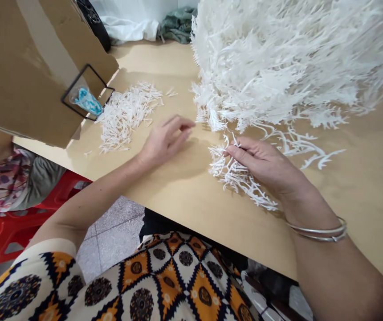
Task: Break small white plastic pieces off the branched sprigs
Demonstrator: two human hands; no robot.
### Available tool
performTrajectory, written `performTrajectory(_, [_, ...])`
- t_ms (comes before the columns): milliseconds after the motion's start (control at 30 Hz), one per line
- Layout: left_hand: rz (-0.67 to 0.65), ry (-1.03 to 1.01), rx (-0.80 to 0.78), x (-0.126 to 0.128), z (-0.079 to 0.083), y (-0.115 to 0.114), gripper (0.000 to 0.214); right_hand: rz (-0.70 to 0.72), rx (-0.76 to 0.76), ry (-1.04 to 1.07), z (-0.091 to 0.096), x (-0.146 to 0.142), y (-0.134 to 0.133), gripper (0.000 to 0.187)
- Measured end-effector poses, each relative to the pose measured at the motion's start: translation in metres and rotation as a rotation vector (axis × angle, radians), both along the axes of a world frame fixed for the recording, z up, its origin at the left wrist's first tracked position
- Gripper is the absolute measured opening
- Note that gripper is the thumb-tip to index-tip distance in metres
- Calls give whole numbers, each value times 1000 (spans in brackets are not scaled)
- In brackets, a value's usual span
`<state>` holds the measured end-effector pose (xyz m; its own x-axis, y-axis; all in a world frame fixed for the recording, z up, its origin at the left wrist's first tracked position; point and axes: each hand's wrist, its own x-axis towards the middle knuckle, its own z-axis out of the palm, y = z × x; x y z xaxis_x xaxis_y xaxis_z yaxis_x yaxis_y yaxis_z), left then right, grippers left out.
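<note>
My right hand [266, 162] pinches a white branched plastic sprig [227, 147] between thumb and fingers. Beneath and in front of it lies a small heap of white branched plastic pieces [250, 191]. My left hand [168, 138] hovers over the table, thumb and forefinger apart, with nothing visible in it. To its left is a pile of short, loose white plastic bits [126, 116]. A large mound of white branched plastic pieces [288, 62] rises behind both hands, and a few loose sprigs [308, 147] stick out from its front edge, just beyond my right hand.
A cardboard box [41, 67] stands at the left of the wooden table [165, 191], beside a black wire frame [65, 99] with a clear cup holding something blue and white [89, 101]. Cloths [178, 24] lie at the back. Another person sits at left, near red stools [27, 227].
</note>
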<state>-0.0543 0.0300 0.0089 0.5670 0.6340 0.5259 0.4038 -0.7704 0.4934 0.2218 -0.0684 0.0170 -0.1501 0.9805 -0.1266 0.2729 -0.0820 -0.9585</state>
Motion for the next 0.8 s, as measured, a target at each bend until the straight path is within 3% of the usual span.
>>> performTrajectory(67, [-164, -30, -220, 20, 0, -26, 34, 15, 7, 17, -1, -1, 0, 30])
performTrajectory(167, [-266, -80, -279, 39, -6, -43, 30, 43, 38, -6, -2, 0, 2, 36])
performTrajectory(300, [-243, -131, -246, 44, -12, -44, 20, 59, 94, -83, -2, 2, 3, 43])
performTrajectory(433, [-267, -120, -324, 44, -10, -42, 25, 70, 129, -167, -1, 0, 4, 41])
performTrajectory(600, [-261, -29, -225, 48, -14, -39, 33, 47, 202, -250, 0, -5, 2, 41])
performTrajectory(800, [-244, -19, -265, 46, -13, -41, 36, 16, 228, -252, 1, -8, 1, 42])
